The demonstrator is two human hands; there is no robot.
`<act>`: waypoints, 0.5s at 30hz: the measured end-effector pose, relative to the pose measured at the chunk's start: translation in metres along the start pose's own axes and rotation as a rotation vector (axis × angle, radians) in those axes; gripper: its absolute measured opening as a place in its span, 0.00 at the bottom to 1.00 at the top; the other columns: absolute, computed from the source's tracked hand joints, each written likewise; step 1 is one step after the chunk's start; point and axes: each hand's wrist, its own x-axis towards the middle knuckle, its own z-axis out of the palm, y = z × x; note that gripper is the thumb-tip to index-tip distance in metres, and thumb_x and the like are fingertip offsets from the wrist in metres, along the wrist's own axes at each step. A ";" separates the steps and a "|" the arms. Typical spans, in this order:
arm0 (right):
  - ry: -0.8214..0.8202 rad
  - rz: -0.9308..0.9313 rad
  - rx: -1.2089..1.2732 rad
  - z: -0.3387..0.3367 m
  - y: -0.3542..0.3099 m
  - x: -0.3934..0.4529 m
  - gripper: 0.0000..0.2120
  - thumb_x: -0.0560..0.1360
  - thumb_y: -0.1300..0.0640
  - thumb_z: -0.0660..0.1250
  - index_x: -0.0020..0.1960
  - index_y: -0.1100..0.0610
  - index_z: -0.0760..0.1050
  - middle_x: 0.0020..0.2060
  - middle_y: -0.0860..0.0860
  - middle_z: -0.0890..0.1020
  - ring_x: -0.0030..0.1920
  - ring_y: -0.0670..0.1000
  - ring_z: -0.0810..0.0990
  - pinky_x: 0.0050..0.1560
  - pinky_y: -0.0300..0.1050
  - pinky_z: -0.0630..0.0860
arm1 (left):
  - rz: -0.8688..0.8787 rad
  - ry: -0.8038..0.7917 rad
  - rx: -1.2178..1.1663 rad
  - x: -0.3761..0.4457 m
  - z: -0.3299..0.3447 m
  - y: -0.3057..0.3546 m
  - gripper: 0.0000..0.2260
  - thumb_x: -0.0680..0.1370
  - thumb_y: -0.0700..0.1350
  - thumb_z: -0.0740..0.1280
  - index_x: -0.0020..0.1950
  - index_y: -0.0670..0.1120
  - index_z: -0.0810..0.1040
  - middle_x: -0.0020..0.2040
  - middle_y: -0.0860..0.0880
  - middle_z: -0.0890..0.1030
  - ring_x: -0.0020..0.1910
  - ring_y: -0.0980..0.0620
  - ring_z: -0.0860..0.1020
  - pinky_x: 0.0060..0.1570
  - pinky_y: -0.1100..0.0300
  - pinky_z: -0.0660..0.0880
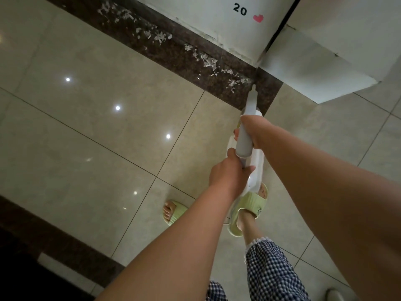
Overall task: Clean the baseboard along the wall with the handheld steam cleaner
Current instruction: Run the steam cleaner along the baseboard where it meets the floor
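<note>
We hold the white and grey plastic handheld steam cleaner [247, 146] with both hands; our right hand [252, 132] grips the grey body in front, and our left hand [227, 172] curls around the handle behind it; the thin grey nozzle [251, 98] points away from the hands to the dark brown speckled stone strip [173, 55] at the foot of the white wall [206, 16]; white paper scraps [208, 60] lie on this strip, ahead and left of the hands; below the hands we see light green slippers [249, 211] on the glossy beige floor tiles [97, 127].
</note>
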 end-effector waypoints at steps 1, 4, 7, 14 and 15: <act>0.004 -0.008 0.002 0.001 -0.003 0.000 0.11 0.78 0.55 0.65 0.43 0.60 0.68 0.35 0.54 0.75 0.33 0.49 0.75 0.34 0.42 0.76 | 0.002 0.011 -0.007 0.002 -0.001 0.001 0.18 0.79 0.55 0.64 0.61 0.45 0.65 0.57 0.46 0.81 0.55 0.41 0.79 0.51 0.50 0.75; -0.033 -0.054 -0.034 0.006 -0.009 0.000 0.09 0.79 0.55 0.63 0.45 0.60 0.68 0.35 0.54 0.75 0.31 0.48 0.74 0.28 0.40 0.76 | 0.018 0.078 -0.020 0.006 -0.001 0.002 0.18 0.80 0.53 0.63 0.62 0.44 0.63 0.56 0.44 0.81 0.54 0.40 0.79 0.49 0.51 0.73; -0.011 -0.056 -0.062 0.011 -0.014 0.001 0.08 0.79 0.54 0.63 0.51 0.59 0.69 0.36 0.54 0.77 0.31 0.49 0.75 0.35 0.42 0.77 | 0.046 0.166 0.057 0.006 0.000 0.002 0.17 0.81 0.51 0.62 0.63 0.42 0.62 0.54 0.43 0.82 0.51 0.39 0.80 0.45 0.52 0.70; -0.031 -0.044 -0.039 0.019 -0.011 -0.005 0.11 0.79 0.53 0.63 0.57 0.59 0.70 0.37 0.53 0.78 0.33 0.48 0.76 0.42 0.42 0.77 | 0.043 0.266 0.345 0.000 0.000 0.000 0.21 0.82 0.52 0.56 0.67 0.39 0.58 0.53 0.46 0.81 0.49 0.44 0.81 0.53 0.52 0.72; -0.054 -0.041 -0.030 0.018 -0.010 -0.006 0.10 0.79 0.53 0.63 0.53 0.59 0.70 0.37 0.53 0.77 0.33 0.48 0.75 0.41 0.41 0.77 | 0.039 0.273 0.352 -0.002 0.001 0.000 0.21 0.82 0.52 0.56 0.68 0.39 0.58 0.53 0.46 0.81 0.49 0.45 0.81 0.51 0.53 0.72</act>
